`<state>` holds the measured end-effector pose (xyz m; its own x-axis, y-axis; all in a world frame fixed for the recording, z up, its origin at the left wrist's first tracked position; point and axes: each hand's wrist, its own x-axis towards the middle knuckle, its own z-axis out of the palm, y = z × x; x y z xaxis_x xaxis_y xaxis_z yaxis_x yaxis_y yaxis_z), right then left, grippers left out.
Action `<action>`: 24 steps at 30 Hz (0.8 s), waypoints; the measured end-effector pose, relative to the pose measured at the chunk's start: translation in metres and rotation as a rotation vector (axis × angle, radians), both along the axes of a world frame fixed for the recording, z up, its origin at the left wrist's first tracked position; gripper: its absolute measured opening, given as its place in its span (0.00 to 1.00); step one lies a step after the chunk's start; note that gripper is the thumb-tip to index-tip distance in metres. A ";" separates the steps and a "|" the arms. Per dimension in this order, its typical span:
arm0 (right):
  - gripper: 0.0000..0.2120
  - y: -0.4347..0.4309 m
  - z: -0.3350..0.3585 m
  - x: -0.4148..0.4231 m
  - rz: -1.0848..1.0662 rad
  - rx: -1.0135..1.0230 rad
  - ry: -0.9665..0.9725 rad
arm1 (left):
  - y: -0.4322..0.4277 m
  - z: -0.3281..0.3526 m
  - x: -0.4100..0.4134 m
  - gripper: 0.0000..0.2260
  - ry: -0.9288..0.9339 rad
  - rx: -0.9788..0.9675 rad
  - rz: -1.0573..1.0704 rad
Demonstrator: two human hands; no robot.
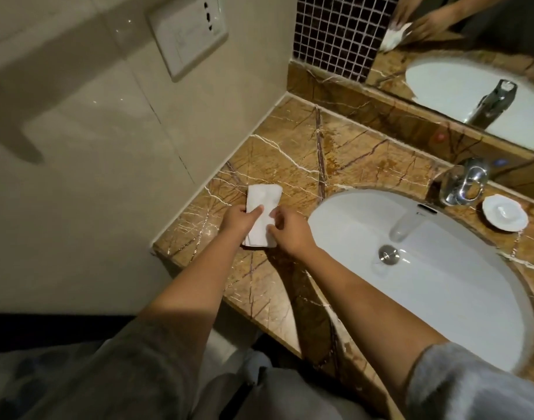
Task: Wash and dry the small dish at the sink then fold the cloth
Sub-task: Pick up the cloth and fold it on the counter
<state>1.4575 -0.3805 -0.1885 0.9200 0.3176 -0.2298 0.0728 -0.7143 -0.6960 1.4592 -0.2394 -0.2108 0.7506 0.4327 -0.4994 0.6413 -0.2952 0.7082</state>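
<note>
A white cloth lies folded into a narrow strip on the brown marble counter, left of the sink. My left hand presses on the cloth's left side with fingers laid over it. My right hand pinches the cloth's right edge near its lower end. The small white dish rests on the counter at the far right, beside the tap, with neither hand near it.
The white oval sink with a metal drain fills the right side. A chrome tap stands behind it. A mirror runs along the back. A tiled wall with a socket plate closes the left.
</note>
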 end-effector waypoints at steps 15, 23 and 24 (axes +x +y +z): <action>0.40 -0.029 0.019 0.052 0.029 -0.078 -0.258 | -0.014 0.009 0.011 0.18 -0.502 0.367 -0.554; 0.17 -0.032 0.028 0.070 0.465 -0.530 -0.339 | -0.014 0.008 -0.004 0.23 -0.473 0.450 -0.732; 0.16 -0.034 0.028 0.069 0.451 -0.528 -0.334 | -0.012 0.007 -0.008 0.23 -0.416 0.491 -0.731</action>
